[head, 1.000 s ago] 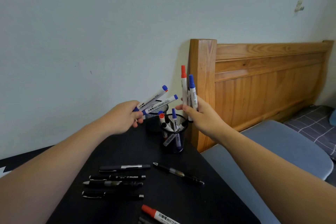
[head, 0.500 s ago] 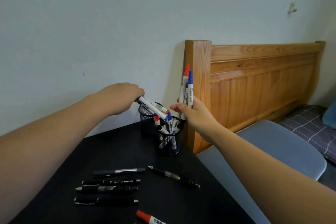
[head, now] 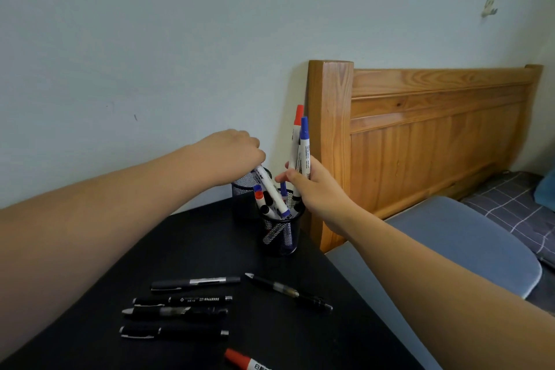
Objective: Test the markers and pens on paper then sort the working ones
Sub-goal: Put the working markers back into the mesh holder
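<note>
My left hand (head: 232, 156) grips white markers with blue caps (head: 271, 191), tipped cap-down into the near black mesh cup (head: 282, 234), which holds several markers. A second mesh cup (head: 244, 189) stands just behind it, partly hidden by my left hand. My right hand (head: 315, 186) holds two upright markers (head: 301, 147), one red-capped and one blue-capped, right beside the near cup. Several black pens (head: 180, 306) lie in a row on the black table (head: 210, 243), with another black pen (head: 288, 291) to their right. A red-capped marker (head: 244, 360) lies at the bottom edge.
A wooden bed headboard (head: 420, 141) stands close behind and right of the cups. A blue-grey chair seat (head: 468, 237) sits along the table's right edge. The pale wall (head: 180, 39) rises directly behind the table.
My left hand has swung its blue-capped markers from pointing up and right to pointing down into the near cup. My right hand has stayed beside the cup with its two markers.
</note>
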